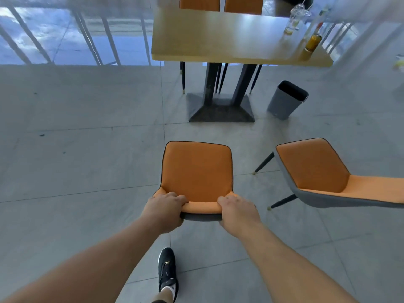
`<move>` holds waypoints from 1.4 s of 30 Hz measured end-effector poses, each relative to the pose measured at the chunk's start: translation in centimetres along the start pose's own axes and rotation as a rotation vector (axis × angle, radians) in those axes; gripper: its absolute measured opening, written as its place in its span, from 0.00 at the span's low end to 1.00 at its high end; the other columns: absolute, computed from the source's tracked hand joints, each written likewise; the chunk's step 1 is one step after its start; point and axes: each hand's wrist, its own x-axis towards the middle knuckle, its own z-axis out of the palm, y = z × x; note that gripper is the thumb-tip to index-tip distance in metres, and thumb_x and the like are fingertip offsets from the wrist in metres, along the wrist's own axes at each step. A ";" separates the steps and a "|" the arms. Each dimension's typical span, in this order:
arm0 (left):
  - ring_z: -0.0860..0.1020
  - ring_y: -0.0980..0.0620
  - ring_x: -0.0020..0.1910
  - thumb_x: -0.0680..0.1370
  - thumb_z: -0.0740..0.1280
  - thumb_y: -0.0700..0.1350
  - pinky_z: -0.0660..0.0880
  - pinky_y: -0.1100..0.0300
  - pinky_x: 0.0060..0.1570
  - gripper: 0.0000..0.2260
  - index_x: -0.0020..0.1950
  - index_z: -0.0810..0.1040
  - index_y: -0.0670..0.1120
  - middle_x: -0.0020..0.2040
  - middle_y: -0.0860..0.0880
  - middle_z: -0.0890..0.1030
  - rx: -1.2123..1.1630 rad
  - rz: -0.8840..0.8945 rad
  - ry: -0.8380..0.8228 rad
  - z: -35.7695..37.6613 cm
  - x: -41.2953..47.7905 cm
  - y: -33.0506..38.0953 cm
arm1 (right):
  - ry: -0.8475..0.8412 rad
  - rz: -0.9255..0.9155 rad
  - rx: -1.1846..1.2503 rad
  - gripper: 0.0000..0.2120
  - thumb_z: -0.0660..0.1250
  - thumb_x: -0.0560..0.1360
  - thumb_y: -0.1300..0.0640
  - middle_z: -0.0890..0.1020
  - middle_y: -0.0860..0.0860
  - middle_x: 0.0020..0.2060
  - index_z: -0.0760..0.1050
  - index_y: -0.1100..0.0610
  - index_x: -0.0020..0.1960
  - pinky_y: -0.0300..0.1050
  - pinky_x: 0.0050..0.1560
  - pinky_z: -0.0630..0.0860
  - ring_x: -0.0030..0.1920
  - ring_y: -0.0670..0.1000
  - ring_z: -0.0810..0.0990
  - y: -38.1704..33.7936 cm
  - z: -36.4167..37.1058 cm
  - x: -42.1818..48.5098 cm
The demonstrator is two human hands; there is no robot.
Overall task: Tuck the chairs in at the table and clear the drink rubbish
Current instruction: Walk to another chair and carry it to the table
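An orange chair [196, 169] stands on the floor in front of me, well short of the wooden table [218, 38]. My left hand [166, 209] and my right hand [237, 212] both grip the top edge of its backrest. A second orange chair [314, 167] stands to the right, turned at an angle and away from the table. On the table's right end stand a clear plastic cup with a straw [295, 18] and a bottle of amber drink [312, 41].
A grey bin [286, 100] stands on the floor right of the table's dark pedestal base [220, 108]. Two more orange chairs [220, 3] are at the table's far side. A glass railing [76, 36] runs along the left. My black shoe [167, 270] is below the chair.
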 end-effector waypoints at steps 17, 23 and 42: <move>0.74 0.52 0.52 0.77 0.67 0.55 0.77 0.48 0.52 0.14 0.63 0.73 0.63 0.53 0.58 0.76 -0.094 -0.060 0.054 -12.2 24.0 -2.1 | -0.001 -0.009 -0.016 0.08 0.67 0.74 0.55 0.76 0.49 0.47 0.73 0.47 0.52 0.55 0.50 0.76 0.48 0.54 0.75 11.7 -10.3 24.6; 0.74 0.53 0.53 0.77 0.67 0.55 0.76 0.44 0.54 0.14 0.61 0.73 0.64 0.53 0.58 0.76 -0.088 -0.224 0.076 -16.7 32.4 -0.6 | 0.028 -0.080 -0.013 0.06 0.66 0.76 0.54 0.75 0.48 0.44 0.73 0.46 0.52 0.56 0.50 0.76 0.46 0.54 0.74 17.5 -14.0 32.8; 0.73 0.50 0.54 0.76 0.66 0.57 0.74 0.49 0.49 0.15 0.62 0.73 0.61 0.53 0.55 0.75 -0.031 -0.229 0.115 -23.4 45.2 -4.4 | 0.033 -0.004 -0.082 0.07 0.68 0.74 0.54 0.74 0.47 0.43 0.71 0.46 0.49 0.54 0.48 0.75 0.44 0.52 0.72 20.6 -19.0 46.5</move>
